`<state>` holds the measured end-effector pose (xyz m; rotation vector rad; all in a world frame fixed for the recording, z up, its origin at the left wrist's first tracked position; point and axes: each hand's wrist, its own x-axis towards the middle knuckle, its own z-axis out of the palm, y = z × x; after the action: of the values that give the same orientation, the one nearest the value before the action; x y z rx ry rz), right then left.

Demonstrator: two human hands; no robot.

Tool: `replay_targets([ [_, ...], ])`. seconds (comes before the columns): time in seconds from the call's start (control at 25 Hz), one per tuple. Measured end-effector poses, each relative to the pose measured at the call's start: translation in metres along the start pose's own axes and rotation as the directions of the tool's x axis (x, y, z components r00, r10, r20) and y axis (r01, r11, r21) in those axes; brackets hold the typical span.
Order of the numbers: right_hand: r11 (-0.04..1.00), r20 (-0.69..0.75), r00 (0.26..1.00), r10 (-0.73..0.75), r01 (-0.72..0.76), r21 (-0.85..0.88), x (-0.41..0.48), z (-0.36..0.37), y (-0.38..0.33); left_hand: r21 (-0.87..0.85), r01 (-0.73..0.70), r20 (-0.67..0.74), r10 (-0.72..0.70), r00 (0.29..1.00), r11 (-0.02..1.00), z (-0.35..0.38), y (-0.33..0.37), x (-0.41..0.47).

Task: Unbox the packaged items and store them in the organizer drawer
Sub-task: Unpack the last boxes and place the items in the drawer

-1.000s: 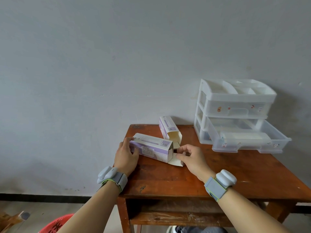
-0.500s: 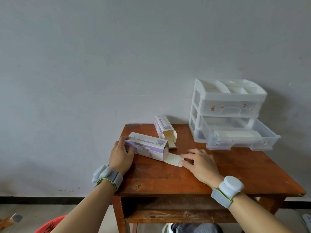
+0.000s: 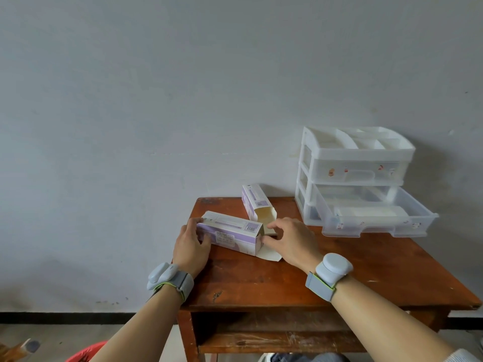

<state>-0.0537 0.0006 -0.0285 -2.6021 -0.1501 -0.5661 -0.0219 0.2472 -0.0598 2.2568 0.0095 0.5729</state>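
- Surface: a brown wooden table [image 3: 366, 270], worn and scratched, with a shelf below, is set against a pale grey wall [image 3: 156, 100]. A black skirting strip is seen at floor level.
- Floor, lower left: part of a red basket [image 3: 88, 352] is seen.
- Boxes, two: both are purple and white. The near box [image 3: 230, 232] is laid on its side near the table's left edge, with its right end open and a flap [image 3: 269, 256] flat on the wood. The far box [image 3: 254, 201] is laid just behind it, its open end towards the camera.
- Organizer [image 3: 358, 152], one: clear plastic, placed at the back right of the table. It has a divided top tray and two drawers. The upper drawer is closed; the lower drawer [image 3: 376, 229] is pulled out, and a white item [image 3: 371, 212] is laid in it.
- Wristbands, two: grey, one worn on each wrist.
- Writing: barcodes and printed labels are seen on both boxes and small stickers on the drawer fronts. None can be read.
- Left hand [image 3: 190, 246]: the near box's closed end is gripped, thumb in front, fingers over the top.
- Right hand [image 3: 290, 241]: the fingers are bent at the near box's open mouth. Whether anything is pinched cannot be told.
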Motion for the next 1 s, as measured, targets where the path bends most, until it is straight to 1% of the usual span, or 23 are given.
replay_targets([
  [0.08, 1.000, -0.027, 1.000, 0.006, -0.006, 0.004, 0.005, 0.003, 0.002, -0.007, 0.001, -0.001, -0.001, 1.000, 1.000, 0.000, -0.001, 0.000],
  [0.28, 0.996, -0.078, 0.993, 0.085, -0.085, 0.002, 0.019, 0.005, 0.008, -0.019, 0.001, 0.001, -0.001, 1.000, 1.000, 0.001, -0.002, 0.002],
  [0.44, 0.987, -0.064, 0.986, 0.156, -0.158, -0.028, 0.029, 0.010, 0.007, -0.027, 0.000, 0.004, 0.000, 1.000, 1.000, 0.000, -0.003, 0.002],
  [0.56, 0.984, -0.060, 0.983, 0.175, -0.176, -0.021, 0.029, 0.014, 0.005, -0.020, 0.005, 0.005, -0.005, 1.000, 1.000, 0.000, -0.002, 0.002],
  [0.64, 0.982, -0.028, 0.983, 0.181, -0.179, 0.060, 0.027, 0.014, 0.004, -0.016, 0.005, 0.004, -0.005, 1.000, 1.000, 0.001, -0.001, 0.001],
  [0.72, 0.939, 0.050, 0.976, 0.212, -0.218, 0.265, 0.024, 0.011, 0.003, -0.018, 0.002, -0.003, -0.002, 1.000, 1.000, 0.002, -0.001, 0.001],
  [0.8, 0.820, 0.160, 0.955, 0.249, -0.296, 0.491, 0.021, 0.007, -0.001, -0.022, 0.003, -0.005, -0.003, 1.000, 1.000, 0.002, -0.002, 0.002],
  [0.84, 0.763, 0.211, 0.944, 0.255, -0.331, 0.556, 0.019, 0.004, -0.002, -0.026, 0.006, -0.002, -0.006, 1.000, 1.000, 0.002, -0.002, 0.002],
  [0.92, 0.705, 0.274, 0.930, 0.246, -0.366, 0.608, 0.014, -0.002, -0.006, -0.037, 0.001, -0.003, -0.001, 1.000, 0.999, 0.001, -0.002, 0.002],
  [1.0, 0.707, 0.282, 0.931, 0.231, -0.360, 0.609, 0.008, -0.008, -0.008, -0.042, -0.010, -0.003, 0.009, 1.000, 0.999, 0.000, -0.002, 0.002],
])
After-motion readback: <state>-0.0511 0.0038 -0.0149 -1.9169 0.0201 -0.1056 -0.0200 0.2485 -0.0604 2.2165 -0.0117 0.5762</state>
